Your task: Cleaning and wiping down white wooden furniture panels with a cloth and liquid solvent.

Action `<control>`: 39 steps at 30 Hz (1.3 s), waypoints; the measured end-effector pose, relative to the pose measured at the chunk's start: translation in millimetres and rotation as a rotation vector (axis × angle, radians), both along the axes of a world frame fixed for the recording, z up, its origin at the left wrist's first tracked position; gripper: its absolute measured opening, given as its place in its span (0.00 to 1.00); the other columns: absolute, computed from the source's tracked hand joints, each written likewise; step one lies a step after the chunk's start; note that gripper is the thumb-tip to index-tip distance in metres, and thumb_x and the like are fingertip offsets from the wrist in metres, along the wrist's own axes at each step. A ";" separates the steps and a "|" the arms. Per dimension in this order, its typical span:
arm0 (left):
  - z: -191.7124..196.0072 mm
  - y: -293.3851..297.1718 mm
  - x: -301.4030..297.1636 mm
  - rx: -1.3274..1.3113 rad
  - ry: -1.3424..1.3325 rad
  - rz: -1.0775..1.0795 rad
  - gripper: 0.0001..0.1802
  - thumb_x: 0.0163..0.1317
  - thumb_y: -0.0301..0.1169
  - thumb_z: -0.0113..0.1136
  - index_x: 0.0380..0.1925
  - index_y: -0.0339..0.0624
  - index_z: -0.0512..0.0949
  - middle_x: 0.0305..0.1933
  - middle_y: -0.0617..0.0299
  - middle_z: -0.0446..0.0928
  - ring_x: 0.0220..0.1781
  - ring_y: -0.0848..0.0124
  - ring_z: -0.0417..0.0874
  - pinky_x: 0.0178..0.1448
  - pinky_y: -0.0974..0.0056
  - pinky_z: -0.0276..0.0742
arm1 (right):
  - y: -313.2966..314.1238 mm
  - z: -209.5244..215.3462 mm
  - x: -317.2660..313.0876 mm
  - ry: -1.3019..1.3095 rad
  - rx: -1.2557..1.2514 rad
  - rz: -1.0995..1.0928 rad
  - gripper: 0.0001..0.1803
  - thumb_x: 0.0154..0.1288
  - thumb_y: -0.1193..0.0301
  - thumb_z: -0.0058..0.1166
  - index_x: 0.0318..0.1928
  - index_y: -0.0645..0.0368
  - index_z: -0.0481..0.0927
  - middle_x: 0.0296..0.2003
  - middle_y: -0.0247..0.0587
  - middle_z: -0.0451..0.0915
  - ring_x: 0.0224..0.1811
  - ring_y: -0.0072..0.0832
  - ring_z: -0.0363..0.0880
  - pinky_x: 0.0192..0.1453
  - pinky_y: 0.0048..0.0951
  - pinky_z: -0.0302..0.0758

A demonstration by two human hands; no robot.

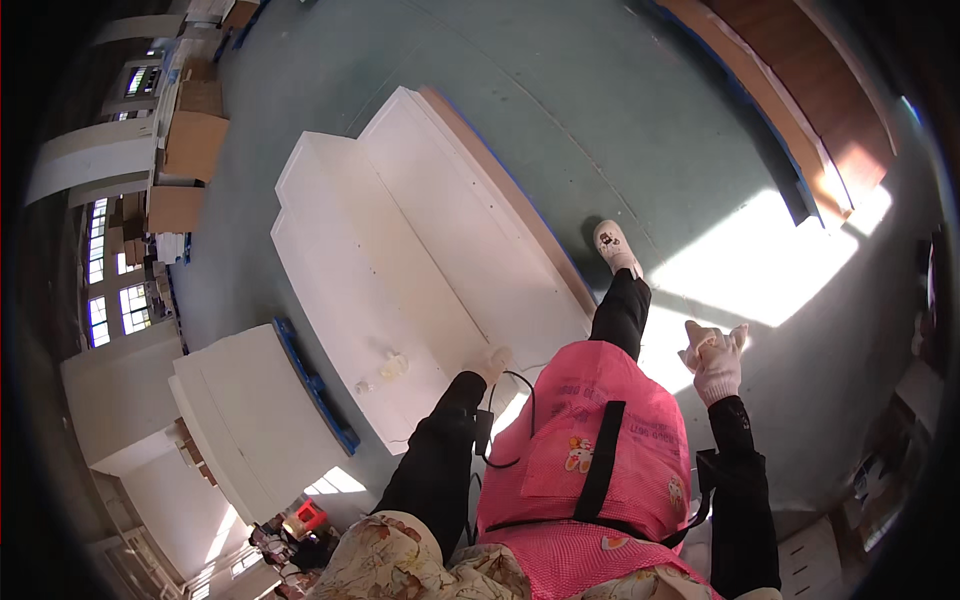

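My left hand (491, 362), in a pale glove, lies at the near edge of a large white board stack (420, 240). It looks laid flat, though the glove blends into the white surface. To its left on the boards sit a translucent, roll-like thing (393, 365) and a smaller pale piece (363, 387). My right hand (715, 367), in a white knitted glove, is held out over the floor on the right, away from the stack. Its fingers are bunched round something pale and crumpled, which I cannot tell from the glove.
Another white stack (255, 415) stands at the left beside a blue pallet edge (318, 385). Cardboard boxes (195, 145) are piled at the far left. A brown board stack (800, 90) is at the far right. Sunlight falls across the green floor (500, 90).
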State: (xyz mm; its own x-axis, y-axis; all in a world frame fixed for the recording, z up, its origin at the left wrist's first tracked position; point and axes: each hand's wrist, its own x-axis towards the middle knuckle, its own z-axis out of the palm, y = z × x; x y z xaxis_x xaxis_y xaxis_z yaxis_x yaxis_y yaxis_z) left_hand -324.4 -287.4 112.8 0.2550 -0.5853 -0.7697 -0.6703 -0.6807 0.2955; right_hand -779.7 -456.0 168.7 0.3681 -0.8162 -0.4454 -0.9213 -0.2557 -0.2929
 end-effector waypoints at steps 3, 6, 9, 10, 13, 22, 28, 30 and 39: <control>-0.5 -44.7 27.9 -0.111 0.049 0.060 0.25 0.66 0.53 0.46 0.48 0.47 0.81 0.44 0.50 0.83 0.50 0.50 0.81 0.56 0.52 0.74 | -91.1 37.1 80.7 0.126 0.212 0.044 0.11 0.59 0.72 0.54 0.43 0.57 0.80 0.53 0.48 0.72 0.62 0.42 0.68 0.73 0.44 0.59; 17.0 -135.8 29.8 0.096 0.086 0.130 0.24 0.66 0.50 0.50 0.46 0.43 0.81 0.48 0.53 0.82 0.54 0.57 0.81 0.60 0.57 0.72 | -150.7 -7.8 70.4 0.094 0.103 0.023 0.20 0.62 0.78 0.47 0.56 0.59 0.75 0.55 0.50 0.74 0.60 0.48 0.72 0.65 0.38 0.70; 48.7 -230.2 53.6 -0.064 0.102 0.026 0.23 0.67 0.50 0.49 0.45 0.43 0.81 0.45 0.50 0.82 0.51 0.53 0.81 0.56 0.55 0.74 | -239.3 -14.3 90.2 0.130 0.288 -0.339 0.26 0.60 0.74 0.56 0.60 0.59 0.70 0.58 0.48 0.74 0.59 0.43 0.76 0.62 0.35 0.75; 62.6 -233.0 79.5 -0.194 0.096 0.067 0.23 0.67 0.49 0.48 0.45 0.44 0.81 0.44 0.50 0.82 0.50 0.52 0.81 0.56 0.54 0.74 | -263.5 10.0 135.0 0.210 0.307 -0.220 0.24 0.57 0.72 0.61 0.55 0.60 0.72 0.57 0.46 0.75 0.58 0.41 0.78 0.61 0.36 0.76; 92.8 -296.2 122.1 -0.277 0.125 0.221 0.22 0.68 0.48 0.47 0.45 0.44 0.81 0.45 0.51 0.82 0.50 0.53 0.81 0.56 0.53 0.73 | -339.5 20.9 179.0 0.240 0.233 -0.127 0.17 0.62 0.70 0.54 0.52 0.58 0.75 0.52 0.51 0.78 0.56 0.44 0.78 0.59 0.40 0.76; 74.4 -331.3 226.3 -0.021 0.009 0.234 0.21 0.66 0.46 0.49 0.48 0.47 0.82 0.46 0.57 0.83 0.53 0.58 0.81 0.58 0.59 0.74 | -534.3 -12.3 352.6 0.271 0.240 0.203 0.21 0.60 0.71 0.54 0.55 0.56 0.71 0.49 0.53 0.77 0.48 0.51 0.80 0.51 0.47 0.78; 115.8 -367.2 267.6 0.104 0.156 0.960 0.25 0.69 0.48 0.46 0.54 0.42 0.79 0.54 0.57 0.82 0.59 0.65 0.79 0.62 0.61 0.72 | -672.2 30.6 480.7 0.337 0.194 0.712 0.24 0.53 0.61 0.63 0.48 0.56 0.72 0.44 0.53 0.78 0.42 0.54 0.82 0.44 0.51 0.77; 110.0 -377.2 293.0 -0.039 0.103 1.258 0.28 0.70 0.49 0.45 0.54 0.38 0.78 0.56 0.55 0.80 0.61 0.62 0.78 0.61 0.59 0.72 | -724.6 -16.4 505.8 0.237 0.179 0.671 0.24 0.45 0.65 0.64 0.44 0.57 0.73 0.40 0.51 0.80 0.42 0.53 0.82 0.44 0.50 0.76; 87.2 -361.2 516.6 -0.285 -0.724 1.542 0.32 0.69 0.54 0.45 0.51 0.33 0.77 0.52 0.45 0.80 0.58 0.50 0.78 0.62 0.55 0.71 | -689.8 -16.1 778.4 -0.161 0.270 0.954 0.13 0.52 0.67 0.54 0.39 0.58 0.76 0.30 0.49 0.81 0.35 0.49 0.81 0.36 0.49 0.75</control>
State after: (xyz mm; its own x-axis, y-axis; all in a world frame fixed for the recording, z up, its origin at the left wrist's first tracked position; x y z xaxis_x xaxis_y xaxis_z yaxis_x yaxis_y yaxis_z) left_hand 192.2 -648.6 200.0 0.8873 0.4255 -0.1782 0.4568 -0.7566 0.4678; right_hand -1.3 -1145.8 152.6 0.8877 -0.0280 -0.4595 -0.3107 -0.7730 -0.5531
